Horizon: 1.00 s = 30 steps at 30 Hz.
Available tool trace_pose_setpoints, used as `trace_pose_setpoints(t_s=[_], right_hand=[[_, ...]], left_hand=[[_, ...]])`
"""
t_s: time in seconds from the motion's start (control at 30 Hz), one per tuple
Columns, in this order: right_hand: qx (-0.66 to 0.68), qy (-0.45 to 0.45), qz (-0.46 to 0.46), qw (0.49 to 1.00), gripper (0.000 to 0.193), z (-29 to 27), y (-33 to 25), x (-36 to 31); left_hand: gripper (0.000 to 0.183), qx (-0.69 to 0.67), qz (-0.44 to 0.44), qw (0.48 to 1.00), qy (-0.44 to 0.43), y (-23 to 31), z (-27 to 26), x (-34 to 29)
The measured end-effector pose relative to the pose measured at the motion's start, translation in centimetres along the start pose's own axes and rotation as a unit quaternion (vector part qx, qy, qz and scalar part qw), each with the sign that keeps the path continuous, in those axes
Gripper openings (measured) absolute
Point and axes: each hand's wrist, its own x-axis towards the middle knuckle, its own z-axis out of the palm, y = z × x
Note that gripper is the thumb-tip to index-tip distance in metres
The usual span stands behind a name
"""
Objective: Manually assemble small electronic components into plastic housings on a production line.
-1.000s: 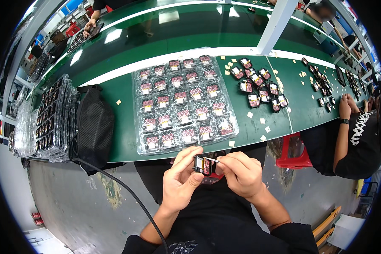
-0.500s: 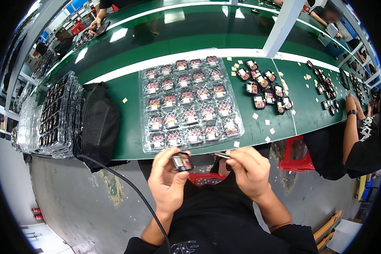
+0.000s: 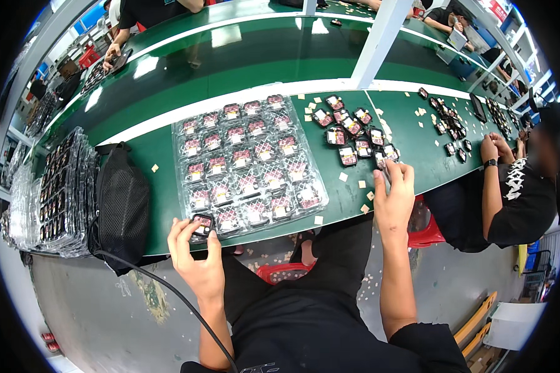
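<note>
1. In the left hand (image 3: 197, 262): a small black device (image 3: 203, 225), pinched by its sides between thumb and fingertips, face up. Located at the near-left corner of the clear tray (image 3: 309, 163); seated in the pocket or just above it, cannot tell.
2. Best handled by the rim, as now, to spare the glossy face. If not fully down, lower level and square to the pocket, then let go without dragging the thin plastic.
3. At the right hand (image 3: 394, 196): thumb and forefinger close together at the nearest device (image 3: 380, 161) of a loose cluster (image 3: 351, 126). Gripping or merely touching, cannot tell; also a thin greyish sliver by the fingertips, too small to identify.
4. Better to grasp by opposite edges, without nudging the neighbours. With both hands well apart, probably wise to watch one at a time.
5. Around the cluster, on the green bench (image 3: 163, 193): scattered pale squares (image 3: 343, 177), worth checking for beneath any device.
6. Left of the tray: a black mesh bag (image 3: 124, 199), then stacked trays (image 3: 65, 193). Mind the black cable (image 3: 168, 291) near the left forearm.
</note>
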Motion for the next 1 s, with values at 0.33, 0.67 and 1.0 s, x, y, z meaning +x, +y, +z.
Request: trace_pose_setpoints(t_s=[0.33, 0.67, 1.0], right_hand=[[-0.032, -0.054, 0.024, 0.998, 0.023, -0.1, 1.1, -0.1], [0.351, -0.137, -0.116, 0.919, 0.047, -3.0, -6.0, -4.1], [0.514, -0.299, -0.11, 0.797, 0.061, -2.6, -9.1, -7.4]], left_hand=[[0.023, 0.064, 0.003, 0.997, -0.034, -0.6, 0.3, -0.5], [0.041, -0.192, 0.093, 0.974, -0.075, 2.4, 0.1, -2.5], [0.067, -0.566, -0.149, 0.759, -0.285, 4.4, 1.5, -4.6]])
